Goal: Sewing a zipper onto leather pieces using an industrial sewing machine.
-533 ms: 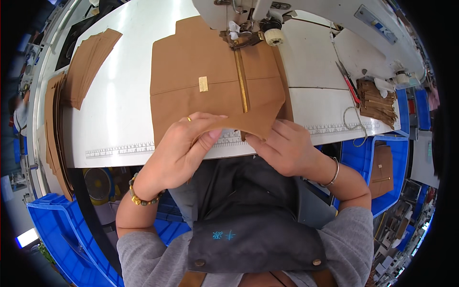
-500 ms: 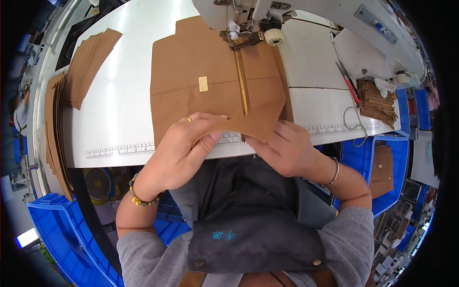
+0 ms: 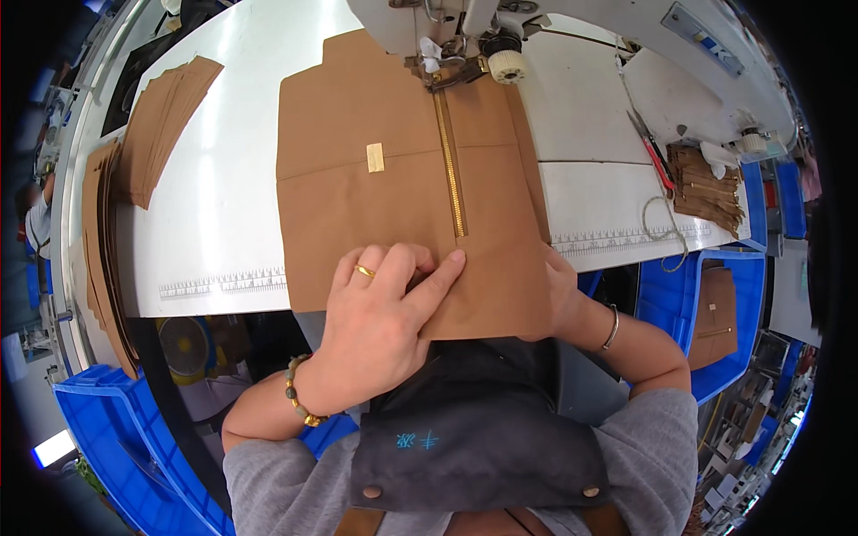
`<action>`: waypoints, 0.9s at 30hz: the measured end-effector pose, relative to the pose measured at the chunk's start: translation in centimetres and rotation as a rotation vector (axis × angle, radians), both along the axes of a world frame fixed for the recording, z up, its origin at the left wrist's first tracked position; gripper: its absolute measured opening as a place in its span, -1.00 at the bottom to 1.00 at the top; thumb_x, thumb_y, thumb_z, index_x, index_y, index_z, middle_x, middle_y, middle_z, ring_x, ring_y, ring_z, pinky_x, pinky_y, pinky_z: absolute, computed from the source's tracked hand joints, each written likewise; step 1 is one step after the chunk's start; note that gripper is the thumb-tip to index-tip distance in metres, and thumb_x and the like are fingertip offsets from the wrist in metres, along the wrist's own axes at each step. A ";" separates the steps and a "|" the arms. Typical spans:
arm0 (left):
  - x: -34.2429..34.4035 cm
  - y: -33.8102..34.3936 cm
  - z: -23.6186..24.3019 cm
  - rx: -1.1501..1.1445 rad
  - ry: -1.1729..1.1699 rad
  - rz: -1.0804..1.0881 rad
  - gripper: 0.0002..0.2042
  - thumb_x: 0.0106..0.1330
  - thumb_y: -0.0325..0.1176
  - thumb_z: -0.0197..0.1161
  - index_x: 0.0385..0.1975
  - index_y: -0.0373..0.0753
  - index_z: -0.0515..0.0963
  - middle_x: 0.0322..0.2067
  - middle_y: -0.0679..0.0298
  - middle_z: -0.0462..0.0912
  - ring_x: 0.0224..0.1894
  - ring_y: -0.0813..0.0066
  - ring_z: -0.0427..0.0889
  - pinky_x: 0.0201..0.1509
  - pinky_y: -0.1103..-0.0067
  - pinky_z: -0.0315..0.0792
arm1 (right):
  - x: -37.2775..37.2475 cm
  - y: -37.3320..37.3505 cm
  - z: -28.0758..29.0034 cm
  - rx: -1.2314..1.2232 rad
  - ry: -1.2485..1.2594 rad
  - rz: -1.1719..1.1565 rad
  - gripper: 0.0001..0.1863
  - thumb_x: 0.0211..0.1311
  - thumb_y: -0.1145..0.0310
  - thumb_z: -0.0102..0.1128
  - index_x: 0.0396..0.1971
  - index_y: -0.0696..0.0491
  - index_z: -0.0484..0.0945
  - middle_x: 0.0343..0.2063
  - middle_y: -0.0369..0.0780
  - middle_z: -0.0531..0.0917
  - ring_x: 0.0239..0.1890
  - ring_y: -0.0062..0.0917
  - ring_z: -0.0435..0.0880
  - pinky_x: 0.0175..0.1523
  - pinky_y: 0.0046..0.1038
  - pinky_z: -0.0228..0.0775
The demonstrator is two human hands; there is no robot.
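Brown fabric, cut as a bag-like panel (image 3: 407, 201), lies across the middle of the white worktable (image 3: 223, 196), its far end by the presser foot of the sewing machine (image 3: 398, 18) and its near edge reaching past the table's near edge, above the dark apron (image 3: 483, 456). From my remote seat I see a brass zipper (image 3: 450, 165) running lengthwise along it, right of a small pale label (image 3: 375, 157).

I have the left hand (image 3: 380, 317) on top of the panel's near part. Its fingers are bent and close together, except the rightmost digit, which stretches out with its tip touching the fabric just beside the zipper's near end. My right hand (image 3: 563, 295) is at the panel's near right edge; its fingertips are behind the fabric, so I cannot tell whether they pinch it or merely support it.

Over on the left I have two stacks of brown pieces, a far stack (image 3: 174, 116) and a near stack (image 3: 103, 259). To the right lie red-handled scissors (image 3: 660, 165), a bundle of brown zippered strips (image 3: 706, 192) and a looped cord (image 3: 645, 214). Another brown panel (image 3: 717, 308) sits in the blue bin (image 3: 751, 295) beyond the table's right end.
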State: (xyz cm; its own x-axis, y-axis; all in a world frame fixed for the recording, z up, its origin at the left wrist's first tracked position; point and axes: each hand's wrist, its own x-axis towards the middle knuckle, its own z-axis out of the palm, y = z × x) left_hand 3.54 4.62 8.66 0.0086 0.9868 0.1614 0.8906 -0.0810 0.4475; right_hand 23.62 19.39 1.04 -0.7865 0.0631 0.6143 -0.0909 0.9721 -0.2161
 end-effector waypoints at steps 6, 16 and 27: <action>-0.2 0.1 0.2 0.012 -0.023 -0.008 -0.44 0.05 -0.55 0.30 0.17 -0.21 0.70 -0.16 0.23 0.55 -0.14 0.23 0.52 0.06 0.36 0.38 | -0.3 -0.1 0.2 0.028 0.022 0.006 -0.53 -0.03 0.36 0.34 -0.03 0.17 0.73 -0.03 -0.08 0.67 0.05 -0.14 0.75 0.22 -0.03 0.66; -0.4 0.3 0.4 -0.028 -0.047 -0.016 -0.46 0.10 -0.53 0.30 0.18 -0.20 0.69 -0.15 0.22 0.54 -0.12 0.21 0.52 0.12 0.35 0.35 | -0.2 -0.1 -0.1 0.067 0.024 -0.013 -0.49 -0.16 0.37 0.33 -0.07 0.17 0.74 -0.04 -0.10 0.68 0.01 -0.18 0.76 0.20 -0.06 0.68; -0.7 0.6 0.6 -0.080 -0.059 -0.027 -0.49 0.14 -0.46 0.31 0.17 -0.20 0.69 -0.14 0.22 0.54 -0.08 0.23 0.54 0.18 0.31 0.31 | 0.1 -0.1 -0.3 0.070 0.026 -0.008 -0.48 -0.16 0.39 0.36 -0.05 0.12 0.75 -0.02 -0.15 0.70 0.02 -0.23 0.76 0.14 -0.15 0.71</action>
